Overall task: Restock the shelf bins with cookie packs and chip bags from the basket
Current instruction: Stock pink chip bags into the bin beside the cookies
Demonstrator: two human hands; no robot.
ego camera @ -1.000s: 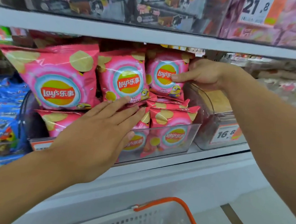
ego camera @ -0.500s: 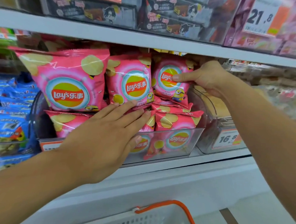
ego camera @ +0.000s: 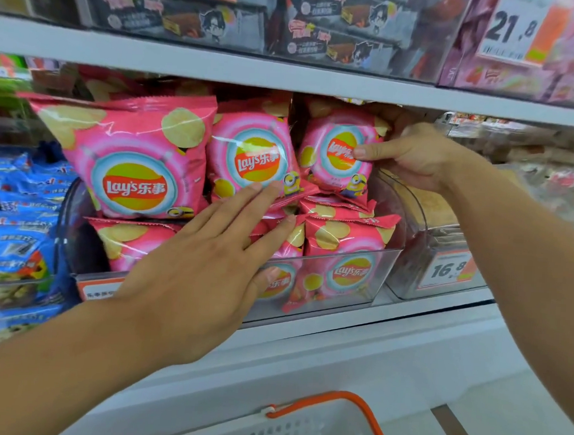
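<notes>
Head view: left hand (ego camera: 187, 288) (flat) presses chip bags (ego camera: 258, 161); right hand's (ego camera: 417, 158) grip pinches one (ego camera: 340, 153).

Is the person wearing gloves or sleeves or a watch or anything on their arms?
No. Both the left hand and the right hand are bare, with no gloves and no rings showing. Both forearms are bare too: no sleeves, watch or bracelet show on the parts in view. The fingernails that show are short and unpainted.
</notes>
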